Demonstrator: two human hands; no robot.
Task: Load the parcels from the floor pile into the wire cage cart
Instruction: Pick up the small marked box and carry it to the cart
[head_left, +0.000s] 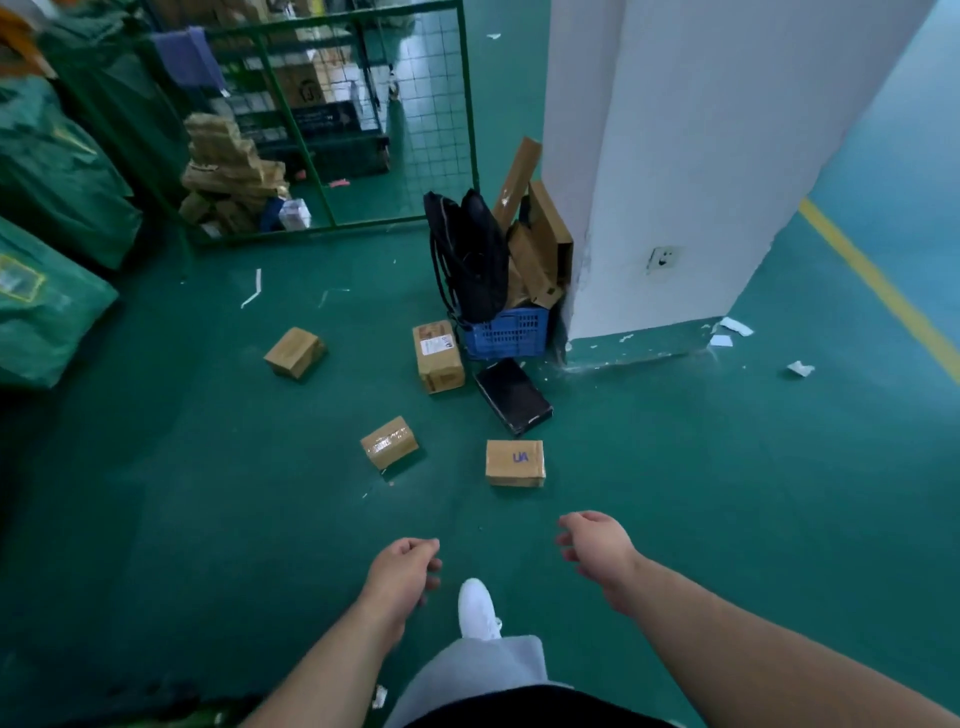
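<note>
Several parcels lie scattered on the green floor: a brown box marked in blue (515, 462), a taped brown box (389, 441), a labelled brown box (438, 356), a small brown box (294, 352) and a flat black box (513, 396). The green wire cage cart (332, 124) stands at the back left with stacked brown parcels (228, 171) inside. My left hand (402, 571) and my right hand (592, 545) hang low in front of me, fingers loosely curled, holding nothing, short of the nearest boxes.
A white pillar (665, 171) rises at the right, with a blue crate (506, 332), a black backpack (470, 254) and cardboard pieces against it. Green sacks (47, 208) line the left. Paper scraps litter the floor. My white shoe (475, 608) steps forward.
</note>
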